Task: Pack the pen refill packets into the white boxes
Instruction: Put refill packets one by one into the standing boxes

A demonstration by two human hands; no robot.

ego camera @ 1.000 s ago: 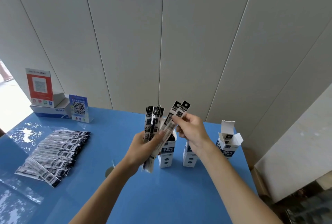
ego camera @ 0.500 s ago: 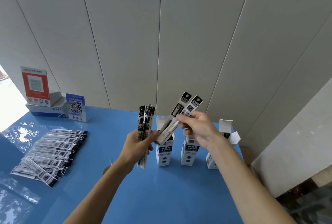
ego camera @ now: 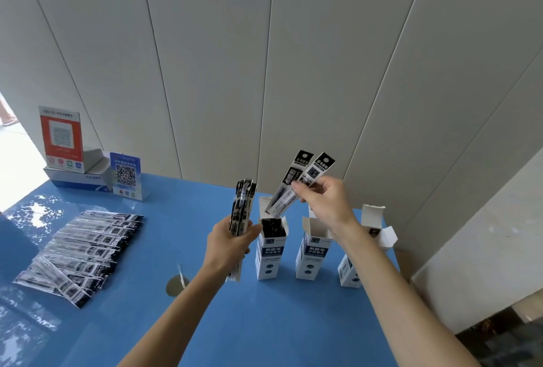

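A person's right hand (ego camera: pixel 323 200) pinches two pen refill packets (ego camera: pixel 299 183) by their upper halves and holds them slanted, lower tips just above the open mouth of the left white box (ego camera: pixel 270 252), which already shows dark packets inside. The left hand (ego camera: pixel 232 240) is closed around an upright bundle of packets (ego camera: pixel 241 219), just beside that box's left wall. Two more white boxes stand upright in a row on the blue desk (ego camera: pixel 264 322): the middle box (ego camera: pixel 313 253) with its flaps open, and the right box (ego camera: pixel 370 237), partly hidden behind the right forearm and close to the desk's right edge. Narrow gaps separate the three boxes. A fanned spread of loose packets (ego camera: pixel 79 252) lies flat well to the left, near the desk's left side. At the far left corner, against the panelled wall (ego camera: pixel 293 58), a red QR sign (ego camera: pixel 60 137) stands on a flat carton (ego camera: pixel 79 180) beside a blue QR stand (ego camera: pixel 126 175). Open desk surface lies in front of the boxes, between the two forearms.
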